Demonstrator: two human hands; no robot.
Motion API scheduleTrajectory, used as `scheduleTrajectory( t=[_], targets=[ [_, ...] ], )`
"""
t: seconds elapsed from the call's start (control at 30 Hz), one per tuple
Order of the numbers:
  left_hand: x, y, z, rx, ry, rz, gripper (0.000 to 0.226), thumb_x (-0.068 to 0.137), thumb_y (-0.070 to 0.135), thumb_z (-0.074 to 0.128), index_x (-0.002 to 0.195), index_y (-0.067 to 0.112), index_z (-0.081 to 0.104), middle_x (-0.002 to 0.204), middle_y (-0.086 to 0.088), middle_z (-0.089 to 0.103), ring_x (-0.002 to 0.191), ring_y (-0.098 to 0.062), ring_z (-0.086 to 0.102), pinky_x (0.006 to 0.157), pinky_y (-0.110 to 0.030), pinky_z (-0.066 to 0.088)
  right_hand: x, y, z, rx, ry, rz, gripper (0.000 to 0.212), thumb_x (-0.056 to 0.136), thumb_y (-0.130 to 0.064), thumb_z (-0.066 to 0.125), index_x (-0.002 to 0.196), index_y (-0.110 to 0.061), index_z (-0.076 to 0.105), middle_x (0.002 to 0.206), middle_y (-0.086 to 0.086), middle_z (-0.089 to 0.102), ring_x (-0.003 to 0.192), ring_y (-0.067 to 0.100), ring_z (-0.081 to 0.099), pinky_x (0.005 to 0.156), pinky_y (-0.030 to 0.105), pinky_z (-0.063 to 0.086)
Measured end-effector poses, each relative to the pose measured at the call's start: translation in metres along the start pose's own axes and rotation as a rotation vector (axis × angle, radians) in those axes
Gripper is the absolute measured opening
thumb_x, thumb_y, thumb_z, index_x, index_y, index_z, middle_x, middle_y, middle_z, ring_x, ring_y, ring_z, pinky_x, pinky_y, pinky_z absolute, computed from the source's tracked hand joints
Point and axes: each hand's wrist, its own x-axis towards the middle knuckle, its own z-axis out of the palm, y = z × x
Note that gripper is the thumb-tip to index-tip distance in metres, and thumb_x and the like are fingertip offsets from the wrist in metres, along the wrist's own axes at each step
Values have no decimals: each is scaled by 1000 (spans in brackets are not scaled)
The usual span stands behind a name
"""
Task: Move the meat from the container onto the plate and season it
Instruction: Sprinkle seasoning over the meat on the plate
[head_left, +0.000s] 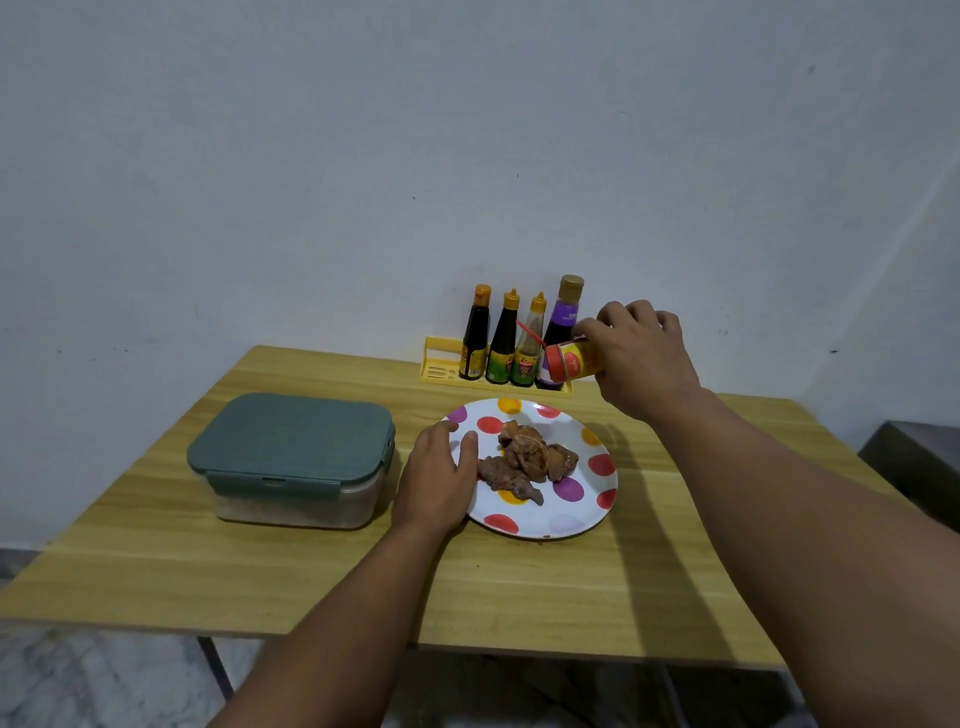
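Observation:
Several brown pieces of meat (524, 460) lie piled on a white plate (582, 514) with coloured dots, in the middle of the wooden table. My left hand (441, 478) rests on the plate's left rim, thumb on top. My right hand (639, 353) grips a small yellow seasoning jar (574, 361) with a red cap, tipped on its side with the cap pointing left, above the plate's far edge. The clear container (291, 457) with a green lid stands shut to the left of the plate.
A yellow rack (441, 364) at the table's back edge holds several sauce bottles (501, 343) against the wall. The wooden table (519, 592) ends near me and at the left. A dark object (919, 462) sits beyond the right edge.

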Motion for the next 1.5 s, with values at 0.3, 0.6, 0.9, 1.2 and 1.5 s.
scheduleTrajectory(
  t=[0.3, 0.6, 0.9, 1.2, 1.5],
  targets=[
    [-1, 2, -2, -5, 2, 7, 46, 102, 46, 40, 139, 19, 50, 142, -4, 52, 124, -19, 52, 89, -27, 37, -4, -4, -5, 92, -36, -92, 69, 80, -19, 73, 140, -31, 43, 133, 4, 51, 123, 29, 41, 101, 44, 34],
    [-2, 2, -1, 14, 1, 3, 47, 101, 47, 40, 139, 21, 50, 143, -3, 52, 124, -18, 52, 88, -28, 39, -6, -4, -7, 169, -27, -45, 73, 80, -25, 73, 144, -32, 38, 131, 4, 52, 118, 30, 46, 96, 45, 38],
    [-2, 3, -2, 16, 2, -1, 46, 102, 46, 40, 139, 21, 49, 143, -3, 52, 125, -18, 51, 88, -27, 37, -1, 3, 0, 49, 11, 67, 65, 81, -29, 71, 139, -34, 42, 125, 3, 55, 114, 30, 49, 93, 46, 38],
    [-1, 1, 0, 30, 2, -3, 47, 101, 49, 40, 138, 22, 49, 143, -3, 52, 125, -18, 52, 89, -29, 39, 5, -1, 5, -15, 6, 92, 63, 81, -23, 70, 138, -32, 43, 124, 3, 54, 115, 30, 48, 93, 46, 37],
    [-1, 2, 1, 52, 3, -4, 48, 101, 49, 40, 139, 22, 48, 144, -1, 52, 126, -18, 51, 88, -29, 40, -8, 8, 9, -25, -50, 60, 71, 80, -23, 70, 142, -35, 38, 128, 2, 54, 119, 29, 47, 97, 47, 37]
  ],
)
